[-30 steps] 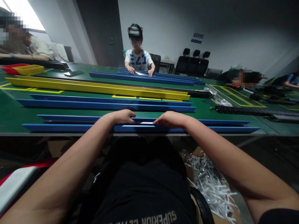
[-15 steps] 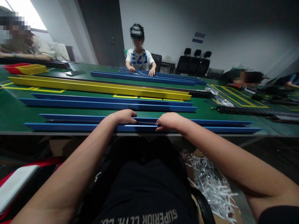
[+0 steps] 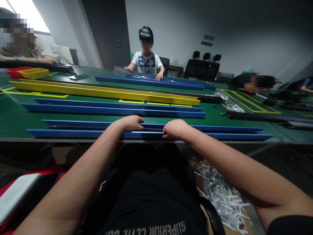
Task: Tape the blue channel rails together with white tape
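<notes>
A long blue channel (image 3: 234, 135) with two upright walls lies along the near table edge. A thin dark strip (image 3: 153, 129) runs lengthwise inside it and shows between my hands. My left hand (image 3: 133, 122) reaches over the channel left of centre, its thumb and fingers bent down at the strip. On the other side of a short gap, my right hand (image 3: 176, 128) curls over the channel with its fingertips closed at the same strip. Some fingers of both hands are hidden behind the walls or the hands themselves.
Beyond lie another blue channel (image 3: 112, 110) and a yellow channel (image 3: 105, 92). Across the table a person (image 3: 148, 62) handles clear film over blue channels (image 3: 149, 82). Red and yellow trays (image 3: 36, 73) stand far left. A black slatted bar (image 3: 256, 115) lies right.
My right fingertips have drawn closer together; my left hand has barely moved. The person opposite has lifted one end of the clear film toward the left.
</notes>
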The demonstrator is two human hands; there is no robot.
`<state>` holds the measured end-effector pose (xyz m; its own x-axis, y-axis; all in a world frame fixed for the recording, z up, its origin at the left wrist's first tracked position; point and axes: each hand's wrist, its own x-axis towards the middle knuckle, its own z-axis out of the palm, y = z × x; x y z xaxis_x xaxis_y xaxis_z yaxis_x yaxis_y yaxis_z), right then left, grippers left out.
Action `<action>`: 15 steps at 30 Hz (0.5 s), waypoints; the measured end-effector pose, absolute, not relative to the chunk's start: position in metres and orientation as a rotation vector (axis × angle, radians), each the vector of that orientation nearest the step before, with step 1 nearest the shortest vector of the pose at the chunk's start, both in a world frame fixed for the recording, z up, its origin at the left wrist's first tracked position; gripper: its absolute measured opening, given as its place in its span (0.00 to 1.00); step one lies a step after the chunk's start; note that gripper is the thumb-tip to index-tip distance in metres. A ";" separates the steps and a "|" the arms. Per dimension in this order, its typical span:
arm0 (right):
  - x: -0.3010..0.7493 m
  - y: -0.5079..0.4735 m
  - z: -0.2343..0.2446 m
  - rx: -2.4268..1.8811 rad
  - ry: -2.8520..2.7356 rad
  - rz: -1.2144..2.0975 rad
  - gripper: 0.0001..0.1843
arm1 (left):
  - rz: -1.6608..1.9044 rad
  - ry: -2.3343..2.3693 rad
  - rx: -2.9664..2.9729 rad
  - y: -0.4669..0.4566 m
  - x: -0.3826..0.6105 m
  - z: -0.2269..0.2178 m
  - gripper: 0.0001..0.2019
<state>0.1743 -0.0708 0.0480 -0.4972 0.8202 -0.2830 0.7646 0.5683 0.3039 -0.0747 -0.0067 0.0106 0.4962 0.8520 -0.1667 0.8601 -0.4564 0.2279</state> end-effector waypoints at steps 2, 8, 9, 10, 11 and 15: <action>0.174 -0.072 0.048 1.300 2.405 0.193 0.27 | -0.049 1.451 2.469 -0.006 -0.075 0.010 0.15; 0.171 -0.073 0.046 1.327 2.390 0.191 0.27 | -0.058 1.448 2.459 -0.004 -0.072 0.008 0.16; 0.170 -0.073 0.046 1.328 2.383 0.187 0.27 | -0.066 1.452 2.460 -0.004 -0.071 0.008 0.15; 0.170 -0.073 0.046 1.330 2.380 0.183 0.27 | -0.072 1.454 2.466 -0.004 -0.070 0.008 0.15; 0.169 -0.073 0.045 1.333 2.380 0.181 0.27 | -0.072 1.451 2.476 -0.004 -0.068 0.008 0.16; 0.170 -0.074 0.044 1.356 2.383 0.188 0.27 | -0.043 1.445 2.519 -0.006 -0.058 0.008 0.16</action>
